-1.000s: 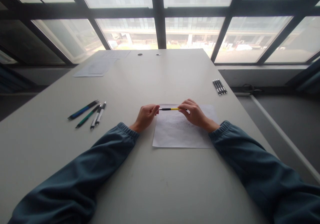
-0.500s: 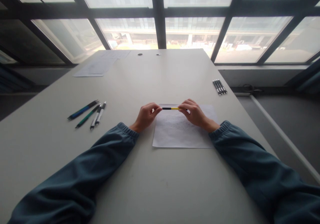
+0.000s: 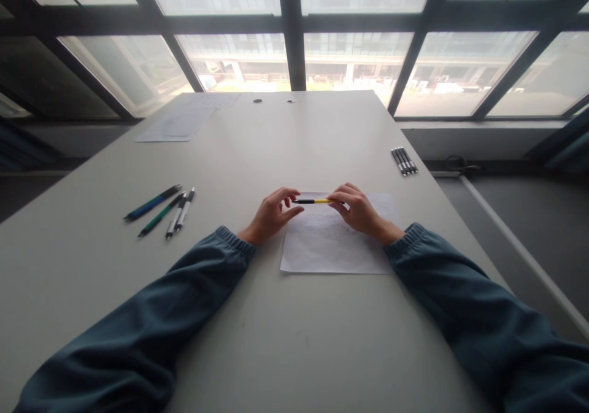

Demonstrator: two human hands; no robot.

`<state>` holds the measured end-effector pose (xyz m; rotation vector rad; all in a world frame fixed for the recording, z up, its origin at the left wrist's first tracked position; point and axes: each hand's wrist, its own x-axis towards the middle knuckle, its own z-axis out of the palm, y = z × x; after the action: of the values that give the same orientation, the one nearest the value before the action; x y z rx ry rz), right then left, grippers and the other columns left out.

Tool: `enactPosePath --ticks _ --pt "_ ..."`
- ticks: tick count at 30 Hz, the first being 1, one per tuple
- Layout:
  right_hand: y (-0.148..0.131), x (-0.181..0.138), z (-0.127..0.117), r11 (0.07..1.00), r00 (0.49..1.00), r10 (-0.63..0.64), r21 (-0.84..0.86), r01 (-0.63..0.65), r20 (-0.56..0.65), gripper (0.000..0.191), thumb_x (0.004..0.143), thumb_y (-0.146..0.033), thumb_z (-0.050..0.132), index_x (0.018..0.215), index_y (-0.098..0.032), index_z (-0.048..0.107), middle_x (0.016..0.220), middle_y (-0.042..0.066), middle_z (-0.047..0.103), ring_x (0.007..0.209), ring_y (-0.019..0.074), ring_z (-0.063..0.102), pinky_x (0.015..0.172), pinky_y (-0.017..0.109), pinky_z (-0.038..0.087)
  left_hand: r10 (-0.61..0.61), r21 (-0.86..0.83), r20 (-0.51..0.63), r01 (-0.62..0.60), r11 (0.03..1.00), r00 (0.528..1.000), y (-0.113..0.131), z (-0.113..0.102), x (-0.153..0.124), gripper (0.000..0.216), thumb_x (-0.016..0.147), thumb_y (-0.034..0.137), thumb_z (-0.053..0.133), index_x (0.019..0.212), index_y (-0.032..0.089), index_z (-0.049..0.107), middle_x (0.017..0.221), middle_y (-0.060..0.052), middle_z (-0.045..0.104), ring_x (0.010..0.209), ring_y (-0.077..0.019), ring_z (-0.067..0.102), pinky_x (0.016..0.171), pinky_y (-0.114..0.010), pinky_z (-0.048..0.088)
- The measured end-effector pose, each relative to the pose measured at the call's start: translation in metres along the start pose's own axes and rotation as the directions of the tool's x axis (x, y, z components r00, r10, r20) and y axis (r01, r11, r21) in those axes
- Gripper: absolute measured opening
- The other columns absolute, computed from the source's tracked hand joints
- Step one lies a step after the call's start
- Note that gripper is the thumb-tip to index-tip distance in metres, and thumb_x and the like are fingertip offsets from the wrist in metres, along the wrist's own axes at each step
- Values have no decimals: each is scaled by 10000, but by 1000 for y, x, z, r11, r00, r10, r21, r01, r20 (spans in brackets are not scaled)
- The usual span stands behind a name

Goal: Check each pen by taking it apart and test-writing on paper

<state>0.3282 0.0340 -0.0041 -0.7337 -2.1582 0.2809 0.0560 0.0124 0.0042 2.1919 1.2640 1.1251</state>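
Note:
A yellow and black pen [image 3: 317,201] lies level in the air above a white sheet of paper [image 3: 335,250]. My right hand [image 3: 356,210] pinches its yellow end between thumb and fingers. At the dark tip, my left hand [image 3: 275,212] has its thumb and fingers spread apart, with the tip reaching into the gap; whether a finger touches it I cannot tell. Faint marks show on the paper beneath the pen.
To the left lie a blue pen [image 3: 153,203], a green pen [image 3: 161,215] and two white-and-black pens [image 3: 180,213]. Several black pens [image 3: 405,161] form a row near the table's right edge. More paper sheets [image 3: 177,124] rest at the far left of the white table [image 3: 294,333].
My left thumb and fingers have parted from the pen's dark end, which they pinched before. My right hand keeps its hold, almost unmoved.

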Motion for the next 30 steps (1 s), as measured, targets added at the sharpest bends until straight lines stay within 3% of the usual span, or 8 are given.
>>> enactPosePath --ticks 5,7,14,30 --pt "-1 1 0 1000 1000 -9 0 9 6 135 984 -260 576 981 -214 703 921 73 697 892 228 575 829 394 480 -62 36 59 60 998 996 0 -3 -1 522 1020 528 369 819 155 674 721 -27 627 671 -144 571 657 -259 437" --pt "-1 1 -1 1000 1000 -9 2 9 10 139 986 -263 572 983 -216 703 926 75 698 894 230 575 830 398 479 -92 34 78 90 995 993 1 -3 -1 587 1032 519 316 735 150 663 665 -19 602 641 -141 563 660 -262 426" --pt "-1 0 -1 1000 1000 -1 2 1 24 146 987 -272 567 989 -222 705 930 80 698 902 237 576 839 407 471 -129 65 83 123 990 988 3 -3 -2 557 997 530 409 624 157 589 570 13 535 571 -129 490 604 -261 366" --pt "-1 1 -2 1000 999 26 -5 -26 26 223 1014 -316 516 981 -208 708 921 87 694 893 236 570 834 398 467 36 -3 -34 -36 999 999 2 -3 -1 320 914 467 652 854 169 754 759 -47 717 625 -126 552 598 -252 441"
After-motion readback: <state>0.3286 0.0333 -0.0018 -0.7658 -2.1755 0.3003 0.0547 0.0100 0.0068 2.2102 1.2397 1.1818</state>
